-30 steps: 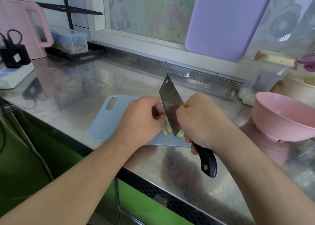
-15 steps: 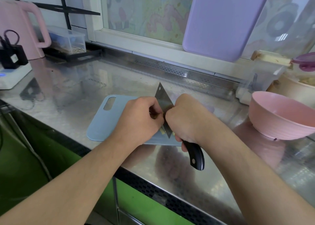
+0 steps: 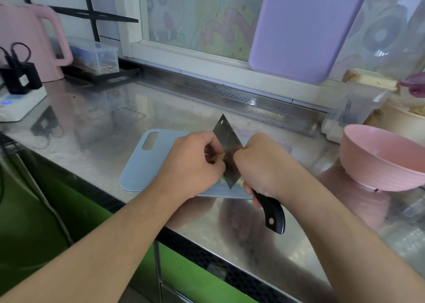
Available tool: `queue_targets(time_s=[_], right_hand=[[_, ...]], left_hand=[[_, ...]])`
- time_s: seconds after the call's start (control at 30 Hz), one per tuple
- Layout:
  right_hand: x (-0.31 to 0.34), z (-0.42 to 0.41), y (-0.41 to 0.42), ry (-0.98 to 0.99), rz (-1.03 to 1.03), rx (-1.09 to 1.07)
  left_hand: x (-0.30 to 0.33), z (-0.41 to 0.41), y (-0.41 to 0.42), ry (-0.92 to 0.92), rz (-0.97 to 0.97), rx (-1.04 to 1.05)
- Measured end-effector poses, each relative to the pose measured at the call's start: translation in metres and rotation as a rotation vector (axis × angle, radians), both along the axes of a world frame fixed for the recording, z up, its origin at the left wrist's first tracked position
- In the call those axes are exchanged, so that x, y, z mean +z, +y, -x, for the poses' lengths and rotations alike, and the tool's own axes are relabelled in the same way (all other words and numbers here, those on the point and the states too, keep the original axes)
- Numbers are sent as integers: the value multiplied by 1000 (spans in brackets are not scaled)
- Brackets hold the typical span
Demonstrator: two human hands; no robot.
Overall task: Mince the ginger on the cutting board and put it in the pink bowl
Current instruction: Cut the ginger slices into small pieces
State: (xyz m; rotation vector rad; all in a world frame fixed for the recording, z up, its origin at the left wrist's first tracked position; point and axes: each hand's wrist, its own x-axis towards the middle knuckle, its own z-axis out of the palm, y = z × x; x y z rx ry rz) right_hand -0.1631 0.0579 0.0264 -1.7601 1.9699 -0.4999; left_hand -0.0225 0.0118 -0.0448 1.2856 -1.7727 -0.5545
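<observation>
The blue cutting board lies flat on the steel tabletop, and it serves as the landmark here. Over its right half, the right hand has its fingers wrapped around the black handle of a cleaver, the blade standing on edge with its far corner tilted up, away from the person. Just left of the blade, the left hand has its fingers curled down onto a piece of ginger, pinning it to the board; most of the piece is hidden under the hand. A few pale cut bits lie on the board at the blade's near corner. The pink bowl stands on the tabletop well to the right of the board, apart from it.
</observation>
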Motion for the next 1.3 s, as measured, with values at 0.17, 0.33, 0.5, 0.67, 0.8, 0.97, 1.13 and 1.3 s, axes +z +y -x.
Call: queue_targets(time_s=[0.17,0.33,0.5,0.67,0.8,0.97,1.13,1.3], right_hand=[[-2,2,-1,-1,15,-4],[-3,5,-1,9,23,-17],[-2,7,-1,11,45,-21],[4,6,2,3,-11,22],[3,9,1,-95,6,-65],[1,9,0,-104,30,-81],[2,7,1,-84,33,-83],[2,8,1,-56,30,-72]], left_hand=[[1,-1,0,-1,-11,1],[0,-2,0,-7,12,0],[-2,-2,0,-28,61,25],[-1,-3,2,-32,63,30],[-1,-4,3,-10,37,5],[3,-7,3,-53,7,-10],[1,-10,12,-41,11,-44],[-1,-16,15,-28,-5,-70]])
